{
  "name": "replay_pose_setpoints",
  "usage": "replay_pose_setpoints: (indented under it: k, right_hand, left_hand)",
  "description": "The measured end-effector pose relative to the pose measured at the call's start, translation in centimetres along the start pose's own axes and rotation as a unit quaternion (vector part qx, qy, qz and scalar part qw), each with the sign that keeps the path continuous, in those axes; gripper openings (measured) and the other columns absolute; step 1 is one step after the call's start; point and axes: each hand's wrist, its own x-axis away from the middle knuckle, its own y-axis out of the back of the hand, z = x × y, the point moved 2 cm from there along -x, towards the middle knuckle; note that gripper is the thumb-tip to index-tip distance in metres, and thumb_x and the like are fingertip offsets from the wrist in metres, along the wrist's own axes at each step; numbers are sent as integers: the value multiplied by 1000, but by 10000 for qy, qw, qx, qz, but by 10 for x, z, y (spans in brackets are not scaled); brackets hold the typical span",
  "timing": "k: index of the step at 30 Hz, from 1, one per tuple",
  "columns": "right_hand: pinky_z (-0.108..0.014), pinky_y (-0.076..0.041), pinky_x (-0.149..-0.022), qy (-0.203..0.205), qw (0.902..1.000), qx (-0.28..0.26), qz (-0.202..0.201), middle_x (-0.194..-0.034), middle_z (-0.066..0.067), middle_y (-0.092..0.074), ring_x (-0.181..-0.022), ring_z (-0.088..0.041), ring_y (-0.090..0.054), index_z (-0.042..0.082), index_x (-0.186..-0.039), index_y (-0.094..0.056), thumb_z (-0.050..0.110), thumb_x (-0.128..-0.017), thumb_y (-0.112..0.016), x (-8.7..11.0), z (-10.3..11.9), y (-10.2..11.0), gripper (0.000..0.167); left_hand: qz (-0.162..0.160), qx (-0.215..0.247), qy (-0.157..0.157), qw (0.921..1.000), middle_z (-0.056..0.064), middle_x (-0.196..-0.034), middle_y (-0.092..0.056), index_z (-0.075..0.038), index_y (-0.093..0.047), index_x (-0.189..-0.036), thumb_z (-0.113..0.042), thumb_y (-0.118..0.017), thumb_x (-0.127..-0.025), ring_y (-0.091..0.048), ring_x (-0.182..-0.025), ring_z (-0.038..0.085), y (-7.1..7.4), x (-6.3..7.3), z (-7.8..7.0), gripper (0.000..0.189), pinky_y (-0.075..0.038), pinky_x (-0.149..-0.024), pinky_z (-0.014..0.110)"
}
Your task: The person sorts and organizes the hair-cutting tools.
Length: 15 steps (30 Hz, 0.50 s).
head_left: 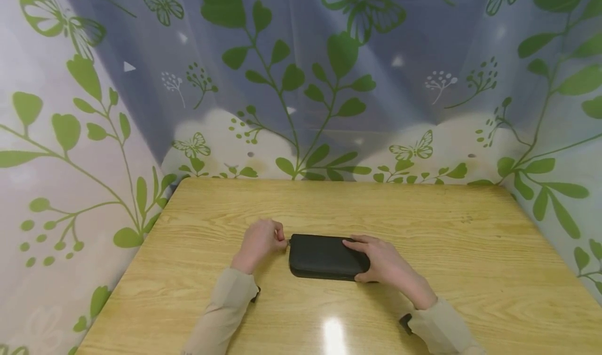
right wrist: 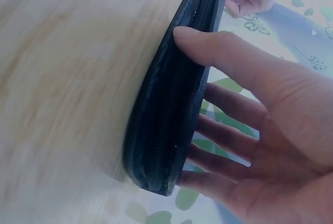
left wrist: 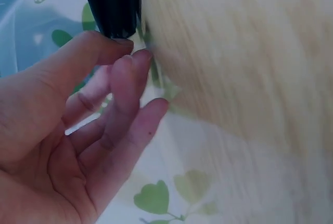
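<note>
A black zip-around wallet [head_left: 324, 255] lies flat on the wooden table, its long side running left to right. At its left end my left hand [head_left: 262, 244] pinches the small zipper pull [head_left: 288, 242] between thumb and forefinger; the fingertips mostly hide the pull. In the left wrist view the thumb and fingertips of the left hand [left wrist: 99, 109] meet just by the wallet's corner [left wrist: 117, 5]. My right hand [head_left: 383, 261] grips the right end, fingers over the top. The right wrist view has its thumb pressed on the zipped edge [right wrist: 166, 109], where the zipper teeth run closed.
The wood-grain table [head_left: 226, 203] reaches back to a curtain [head_left: 301, 83] printed with green leaves and butterflies, which also hangs on both sides. A bright light reflection falls on the table nearer my body. Beige sleeves [head_left: 230, 302] cover both forearms.
</note>
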Motion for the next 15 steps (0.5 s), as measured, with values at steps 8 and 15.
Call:
replay_pose_setpoints:
  k: [8, 15]
  right_hand:
    - [-63, -45, -101, 66, 9999, 4, 82, -149, -23, -49, -130, -48, -51, 6, -146, -54, 20, -76, -91, 0, 0, -2, 80]
    - [-63, -44, -103, 217, 9986, -335, 352, -155, -24, -40, -137, -50, -43, 6, -151, -47, 21, -77, -89, 4, -9, 1, 86]
  left_hand:
    - [80, -314, 3, 9995, -4, -59, -56, -11, -66, -73, -11, -75, -89, -47, -53, 11, -1, 12, -13, 18, -41, -50, 26]
    - [150, 32, 203, 9997, -3, -58, -60, -2, -70, -89, -4, -64, -95, -55, -51, 9, -5, 19, -24, 9, -52, -60, 30]
